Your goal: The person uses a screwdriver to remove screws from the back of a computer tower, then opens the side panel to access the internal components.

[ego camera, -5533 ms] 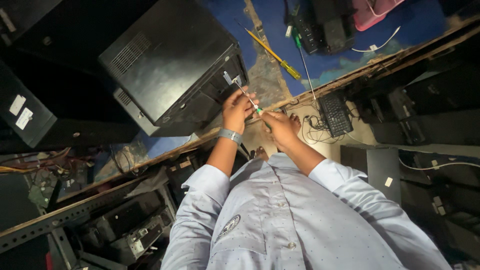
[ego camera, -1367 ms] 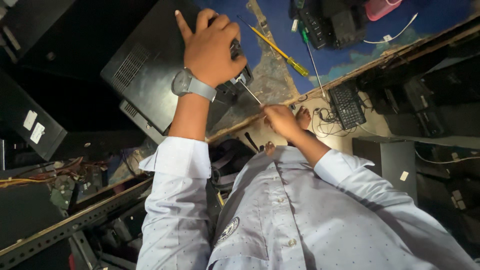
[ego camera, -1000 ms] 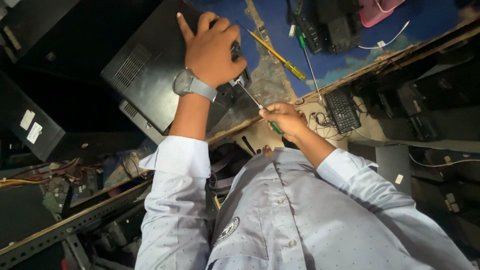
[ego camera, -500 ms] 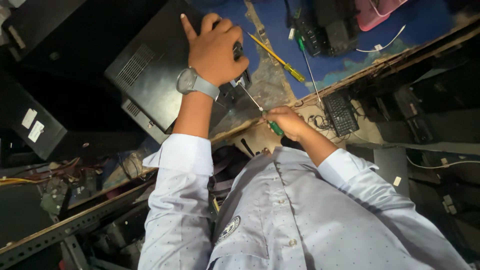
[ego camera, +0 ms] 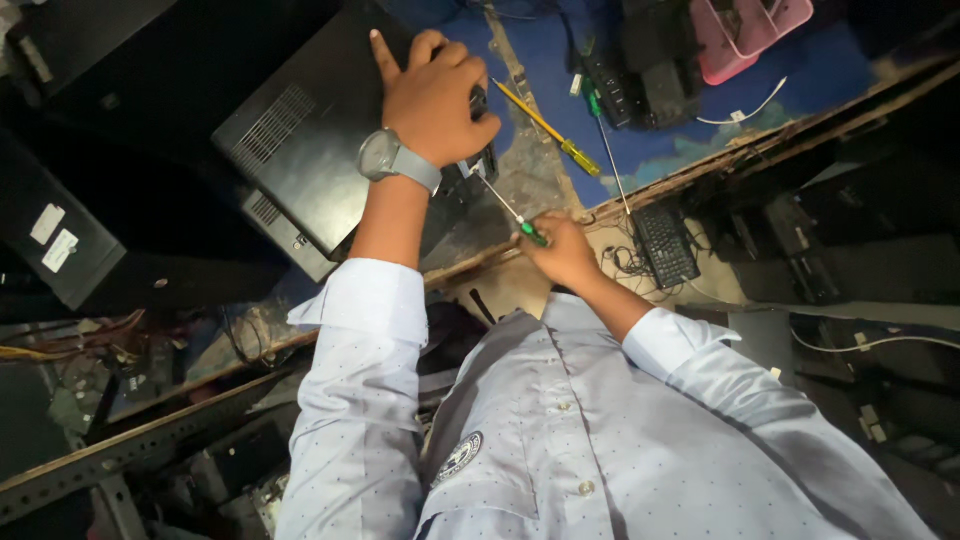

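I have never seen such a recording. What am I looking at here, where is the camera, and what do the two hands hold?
The camera sits on a person's head and looks straight down, so you see the light blue shirt and both arms from above. There is no machine: a person works with bare hands. The left hand, with a grey wristwatch, presses on a black computer case lying on the workbench. The right hand grips a green-handled screwdriver, with its tip at the edge of the case. Also on the bench: a yellow screwdriver, another green one and a pink tray. A small black keyboard lies lower down.
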